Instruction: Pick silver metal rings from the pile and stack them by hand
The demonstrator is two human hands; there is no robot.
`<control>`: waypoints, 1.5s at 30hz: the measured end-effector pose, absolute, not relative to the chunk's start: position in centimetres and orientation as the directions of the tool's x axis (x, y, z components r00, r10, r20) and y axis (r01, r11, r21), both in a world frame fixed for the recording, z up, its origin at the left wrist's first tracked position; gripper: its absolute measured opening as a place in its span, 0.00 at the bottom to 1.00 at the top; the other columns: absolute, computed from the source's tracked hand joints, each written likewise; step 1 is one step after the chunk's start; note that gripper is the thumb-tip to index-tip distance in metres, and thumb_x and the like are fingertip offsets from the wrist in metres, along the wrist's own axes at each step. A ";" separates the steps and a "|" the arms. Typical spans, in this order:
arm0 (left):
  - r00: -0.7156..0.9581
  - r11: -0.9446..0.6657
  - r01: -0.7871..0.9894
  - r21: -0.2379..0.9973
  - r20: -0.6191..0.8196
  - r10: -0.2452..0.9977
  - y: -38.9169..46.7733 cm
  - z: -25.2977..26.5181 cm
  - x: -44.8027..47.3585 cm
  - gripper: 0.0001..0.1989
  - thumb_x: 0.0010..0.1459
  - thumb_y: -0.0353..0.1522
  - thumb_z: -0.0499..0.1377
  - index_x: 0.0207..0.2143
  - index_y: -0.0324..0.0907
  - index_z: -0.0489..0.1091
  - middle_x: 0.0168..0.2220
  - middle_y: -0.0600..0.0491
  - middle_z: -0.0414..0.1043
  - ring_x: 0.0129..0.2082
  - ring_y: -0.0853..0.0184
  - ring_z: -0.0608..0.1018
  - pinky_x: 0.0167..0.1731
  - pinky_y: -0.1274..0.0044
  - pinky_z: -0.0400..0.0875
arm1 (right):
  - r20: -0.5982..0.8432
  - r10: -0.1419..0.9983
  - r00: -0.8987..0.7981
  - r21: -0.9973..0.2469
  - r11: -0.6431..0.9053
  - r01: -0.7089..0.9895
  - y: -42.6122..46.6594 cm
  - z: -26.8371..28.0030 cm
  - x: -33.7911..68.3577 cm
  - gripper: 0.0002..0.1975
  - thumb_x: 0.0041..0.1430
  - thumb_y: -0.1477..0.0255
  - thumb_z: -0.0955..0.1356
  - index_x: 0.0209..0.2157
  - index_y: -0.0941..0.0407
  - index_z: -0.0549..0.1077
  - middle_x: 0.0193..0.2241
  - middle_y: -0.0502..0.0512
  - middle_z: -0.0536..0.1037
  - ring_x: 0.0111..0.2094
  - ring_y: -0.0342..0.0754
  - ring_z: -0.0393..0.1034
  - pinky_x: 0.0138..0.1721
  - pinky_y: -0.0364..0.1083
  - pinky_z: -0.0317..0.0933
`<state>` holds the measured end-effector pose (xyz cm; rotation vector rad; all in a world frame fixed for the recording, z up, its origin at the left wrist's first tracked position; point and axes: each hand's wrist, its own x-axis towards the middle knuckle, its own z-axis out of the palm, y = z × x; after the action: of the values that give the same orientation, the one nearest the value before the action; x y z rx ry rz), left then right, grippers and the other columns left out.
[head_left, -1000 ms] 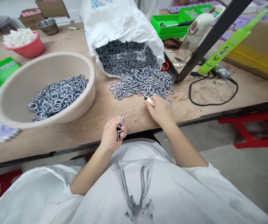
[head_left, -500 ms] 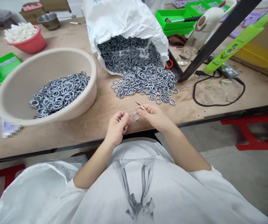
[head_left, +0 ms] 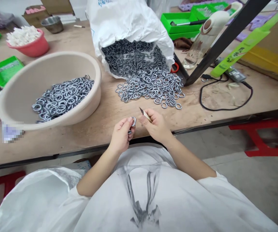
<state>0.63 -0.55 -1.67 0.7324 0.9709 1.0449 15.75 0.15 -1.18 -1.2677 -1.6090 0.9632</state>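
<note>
My left hand (head_left: 121, 132) pinches a grey ring (head_left: 134, 121) between thumb and fingertips, and part of another ring shows lower among the curled fingers. Close by on the right, my right hand (head_left: 157, 125) grips a small knife (head_left: 145, 114) with a pale handle, its dark pointed blade aimed up and left. The blade is apart from the ring. Beyond my hands, a heap of grey rings (head_left: 153, 83) spills out of a white sack (head_left: 129, 22) onto the table. More rings (head_left: 63, 96) lie in a large beige basin (head_left: 49, 124) at the left.
A pink bowl (head_left: 32, 50) of white pieces and a metal bowl (head_left: 52, 25) stand at the back left. Right of the sack are a dark metal post (head_left: 223, 42), a clear bottle (head_left: 199, 42) and a black cable (head_left: 200, 96). A red stool (head_left: 262, 138) stands beyond the table edge.
The ring that hung at my right fingertips is now in my left fingers. My right hand has turned, so the knife blade shows broader.
</note>
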 end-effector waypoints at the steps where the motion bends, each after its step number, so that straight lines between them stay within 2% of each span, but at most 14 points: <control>1: 0.198 0.377 -0.397 0.837 -0.323 0.926 -0.6 -1.4 0.7 0.20 0.50 0.45 0.68 0.25 0.40 0.65 0.19 0.60 0.59 0.14 0.80 0.56 0.12 0.86 0.47 | 0.219 0.966 -0.137 -0.878 0.257 0.405 -0.1 -1.1 15.7 0.22 0.63 0.50 0.63 0.31 0.55 0.69 0.23 0.47 0.67 0.25 0.43 0.58 0.28 0.44 0.50; 5: 0.204 0.417 -0.470 0.778 -0.364 0.909 -0.7 -0.8 0.7 0.21 0.49 0.44 0.68 0.25 0.40 0.63 0.18 0.62 0.56 0.13 0.80 0.56 0.11 0.86 0.47 | 0.356 0.893 -0.277 -0.669 0.450 0.592 -1.0 -1.0 15.5 0.27 0.67 0.48 0.58 0.28 0.56 0.70 0.24 0.52 0.70 0.27 0.44 0.61 0.30 0.45 0.50; 10: 0.193 0.424 -0.486 0.764 -0.379 0.905 -0.9 -0.6 0.8 0.21 0.48 0.44 0.69 0.28 0.40 0.63 0.17 0.63 0.57 0.13 0.81 0.56 0.11 0.86 0.47 | 0.371 0.875 -0.312 -0.560 0.478 0.676 -1.2 -1.0 15.0 0.29 0.68 0.48 0.55 0.29 0.56 0.72 0.24 0.54 0.72 0.27 0.46 0.62 0.30 0.46 0.48; 16: 0.208 0.423 -0.489 0.763 -0.369 0.906 -1.2 -0.4 1.0 0.20 0.49 0.44 0.68 0.28 0.41 0.62 0.17 0.64 0.56 0.13 0.81 0.56 0.11 0.86 0.47 | 0.395 0.862 -0.318 -0.554 0.499 0.666 -1.1 -1.1 15.2 0.27 0.68 0.51 0.57 0.27 0.56 0.71 0.23 0.53 0.71 0.25 0.45 0.61 0.29 0.46 0.45; 24: 0.184 0.412 -0.487 0.770 -0.371 0.910 -1.2 -0.7 1.0 0.22 0.47 0.44 0.69 0.28 0.41 0.61 0.17 0.64 0.56 0.13 0.81 0.55 0.11 0.86 0.48 | 0.340 0.880 -0.331 -0.588 0.473 0.656 -1.4 -1.0 14.9 0.25 0.67 0.53 0.60 0.24 0.55 0.68 0.21 0.51 0.69 0.24 0.43 0.58 0.28 0.45 0.44; 26: 0.211 0.429 -0.472 0.771 -0.373 0.903 -1.3 -0.7 1.0 0.22 0.48 0.44 0.69 0.27 0.41 0.61 0.17 0.63 0.57 0.13 0.81 0.56 0.11 0.86 0.47 | 0.314 0.903 -0.294 -0.618 0.429 0.659 -0.8 -1.5 15.2 0.25 0.67 0.53 0.59 0.24 0.55 0.68 0.21 0.50 0.69 0.23 0.43 0.59 0.28 0.44 0.44; 29: 0.299 0.470 -0.420 0.776 -0.371 0.879 -1.7 -0.7 0.8 0.22 0.48 0.44 0.68 0.25 0.40 0.61 0.18 0.62 0.57 0.13 0.81 0.56 0.12 0.86 0.47 | 0.225 0.971 -0.080 -0.647 0.210 0.733 1.3 -2.3 16.5 0.27 0.69 0.53 0.56 0.25 0.55 0.69 0.20 0.50 0.70 0.24 0.44 0.62 0.28 0.44 0.46; 31: 0.338 0.495 -0.394 0.775 -0.379 0.862 -1.7 -0.8 0.7 0.22 0.49 0.44 0.68 0.24 0.39 0.61 0.18 0.62 0.57 0.14 0.81 0.56 0.12 0.87 0.48 | 0.187 0.980 0.073 -0.559 0.045 0.828 3.0 -2.8 17.8 0.25 0.69 0.55 0.57 0.29 0.56 0.73 0.24 0.53 0.74 0.28 0.47 0.66 0.29 0.44 0.48; 33: 0.330 0.500 -0.394 0.771 -0.389 0.860 -1.4 -0.9 0.4 0.22 0.48 0.43 0.69 0.24 0.39 0.61 0.18 0.62 0.57 0.14 0.81 0.56 0.12 0.87 0.48 | 0.180 0.974 0.135 -0.420 -0.048 0.906 4.5 -2.9 19.0 0.20 0.68 0.56 0.61 0.38 0.56 0.75 0.34 0.58 0.79 0.35 0.51 0.71 0.33 0.44 0.52; 35: 0.312 0.490 -0.396 0.776 -0.388 0.867 -0.9 -1.0 0.1 0.20 0.47 0.42 0.69 0.25 0.38 0.63 0.20 0.61 0.60 0.14 0.81 0.57 0.12 0.87 0.49 | 0.146 0.975 0.168 -0.285 -0.121 0.951 5.5 -2.9 19.7 0.17 0.66 0.59 0.64 0.45 0.57 0.74 0.42 0.62 0.79 0.39 0.55 0.73 0.35 0.46 0.55; 38: 0.296 0.463 -0.395 0.793 -0.368 0.882 0.0 -1.1 -0.4 0.18 0.46 0.40 0.69 0.30 0.36 0.68 0.22 0.59 0.65 0.14 0.81 0.60 0.12 0.87 0.49 | 0.072 0.980 0.184 -0.187 -0.168 0.968 6.2 -2.7 20.0 0.15 0.66 0.61 0.65 0.46 0.57 0.74 0.45 0.64 0.78 0.40 0.56 0.74 0.37 0.47 0.58; 41: 0.255 0.426 -0.400 0.811 -0.348 0.902 0.7 -1.3 -1.0 0.21 0.45 0.37 0.69 0.40 0.36 0.72 0.22 0.58 0.67 0.14 0.80 0.61 0.12 0.87 0.50 | 0.084 0.985 0.147 -0.271 -0.120 0.955 6.1 -2.6 19.9 0.12 0.67 0.65 0.63 0.43 0.57 0.74 0.44 0.63 0.79 0.41 0.55 0.73 0.38 0.47 0.58; 43: 0.227 0.411 -0.415 0.812 -0.345 0.911 1.1 -1.4 -1.3 0.22 0.44 0.35 0.69 0.42 0.37 0.72 0.21 0.59 0.68 0.14 0.79 0.61 0.12 0.87 0.51 | 0.095 0.990 0.102 -0.485 -0.044 0.873 5.8 -2.4 19.5 0.11 0.67 0.67 0.63 0.40 0.56 0.74 0.39 0.60 0.79 0.39 0.52 0.72 0.37 0.46 0.58; 45: 0.237 0.424 -0.445 0.789 -0.353 0.905 1.3 -1.5 -1.3 0.20 0.42 0.35 0.68 0.39 0.38 0.71 0.22 0.57 0.69 0.14 0.77 0.63 0.11 0.86 0.52 | 0.089 0.996 0.025 -0.771 0.053 0.634 5.1 -2.3 18.7 0.11 0.65 0.65 0.64 0.36 0.56 0.74 0.33 0.55 0.78 0.35 0.48 0.70 0.37 0.45 0.58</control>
<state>-1.32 1.34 -1.48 0.6114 0.9080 1.0086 18.72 5.07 -2.31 -1.6522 -1.6801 0.7046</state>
